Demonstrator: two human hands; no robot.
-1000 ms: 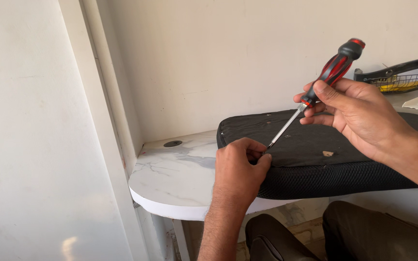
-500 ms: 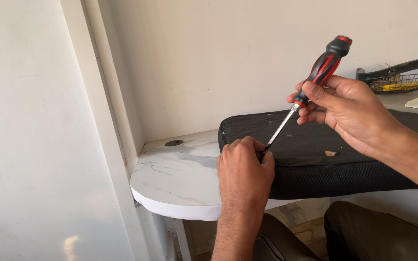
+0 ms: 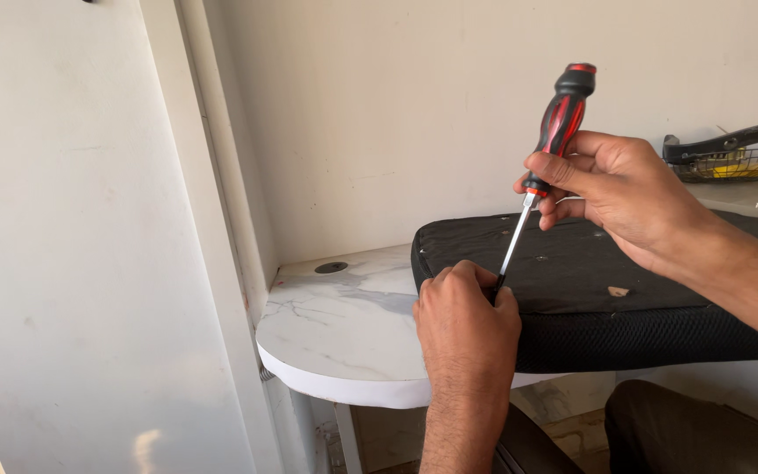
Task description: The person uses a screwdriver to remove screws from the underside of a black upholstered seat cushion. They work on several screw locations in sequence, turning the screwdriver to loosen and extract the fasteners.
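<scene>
Here the right hand (image 3: pixel 620 189) grips a screwdriver (image 3: pixel 547 145), its tip set at the near left corner of the seat pad (image 3: pixel 589 290) overhanging the tabletop (image 3: pixel 335 333); the left hand (image 3: pixel 465 325), curled shut, steadies it. Next probably calls for steady turning. The screw itself is hidden

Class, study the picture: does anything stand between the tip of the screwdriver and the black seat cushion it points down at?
Nothing separate does. The right hand holds the screwdriver nearly upright; its tip drops behind the left hand's fingers, which rest on the seat cushion at that spot, hiding the contact point.
</scene>
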